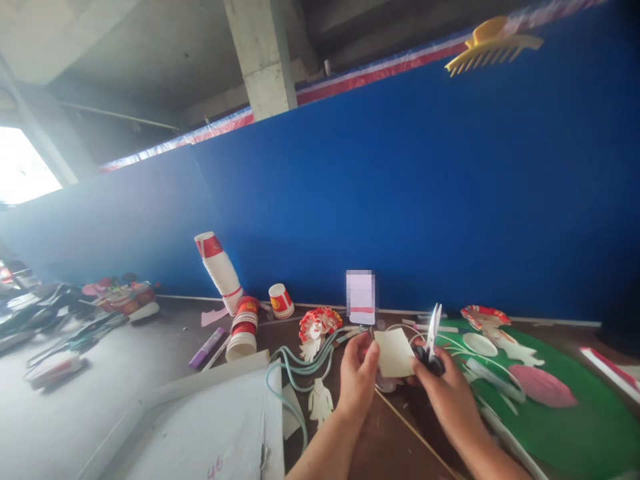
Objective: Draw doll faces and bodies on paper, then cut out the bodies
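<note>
Between my two hands is a cream, roughly square piece of paper point(395, 353). My left hand point(357, 373) pinches its left edge between thumb and fingers. A pair of scissors point(433, 340) with black handles sits in my right hand point(445, 383), blades pointing up. The thumb of that hand also touches the paper's lower right corner. Just left of my hands, a pale paper cutout shaped like a figure point(320, 400) lies on the table. Behind it is a red and white cut paper-cup piece point(320, 325) beside a light blue cord point(287, 360).
Stacked paper cups point(220, 270) lean against the blue partition point(375, 187), with a single cup point(281, 301) nearby. A white board point(210, 427) lies front left. On the right, a green sheet point(575, 427) bears a pink oval piece point(543, 385) and another cup cutout point(505, 340).
</note>
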Motion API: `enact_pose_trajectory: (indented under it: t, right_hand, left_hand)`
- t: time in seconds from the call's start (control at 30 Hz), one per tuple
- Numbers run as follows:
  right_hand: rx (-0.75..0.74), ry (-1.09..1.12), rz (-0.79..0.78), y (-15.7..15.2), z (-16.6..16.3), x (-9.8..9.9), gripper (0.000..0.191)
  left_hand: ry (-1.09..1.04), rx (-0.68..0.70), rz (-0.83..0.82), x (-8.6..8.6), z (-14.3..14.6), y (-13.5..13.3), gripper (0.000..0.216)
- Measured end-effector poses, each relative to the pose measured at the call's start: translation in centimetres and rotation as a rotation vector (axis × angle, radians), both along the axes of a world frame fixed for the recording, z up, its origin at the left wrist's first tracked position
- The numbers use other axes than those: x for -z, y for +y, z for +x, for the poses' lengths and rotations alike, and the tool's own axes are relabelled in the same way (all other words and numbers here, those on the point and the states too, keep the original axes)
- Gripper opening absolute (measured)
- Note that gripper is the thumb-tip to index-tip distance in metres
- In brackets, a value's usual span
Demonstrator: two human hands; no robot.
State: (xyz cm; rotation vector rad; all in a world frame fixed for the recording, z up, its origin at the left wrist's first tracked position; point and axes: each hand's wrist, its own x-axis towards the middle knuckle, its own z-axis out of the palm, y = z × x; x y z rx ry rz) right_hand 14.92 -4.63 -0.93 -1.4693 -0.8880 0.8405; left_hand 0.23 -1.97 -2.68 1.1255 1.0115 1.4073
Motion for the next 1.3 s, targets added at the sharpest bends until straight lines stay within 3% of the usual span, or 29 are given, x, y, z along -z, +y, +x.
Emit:
enact_pose_trajectory:
  t: [0.13, 0.33, 0.53, 0.73, 0.97, 1.3]
  right_hand:
    - [-0.031, 0.007, 0.010, 0.1, -0.4, 0.9, 0.050]
    - [-0.049, -0.047, 0.029, 0.3, -0.4, 1.7, 0.049]
    - [-0.068, -0.108, 0.067, 0.2, -0.5, 1.9, 0.049]
    - [-0.093, -0.128, 0.058, 0.2, -0.6, 1.9, 0.046]
    - [-0.140, -0.172, 0.065, -0.1, -0.7, 1.5, 0.056]
    - [-0.200, -0.258, 0.031, -0.5, -0.8, 1.0, 0.053]
  left_hand:
    - [-0.021, 0.146, -0.005, 0.8, 0.2, -0.7, 0.072]
    - [-0.082, 0.202, -0.097, 1.1, 0.6, -0.7, 0.071]
    - [-0.054, 0.163, -0.130, 1.5, 0.4, -0.2, 0.061]
    - [-0.072, 0.166, -0.123, 0.5, 0.5, -0.5, 0.049]
    - [-0.119, 0.006, -0.129, -0.3, -0.5, 0.2, 0.038]
    - [-0.270, 0.025, -0.171, 0.8, -1.1, 1.1, 0.047]
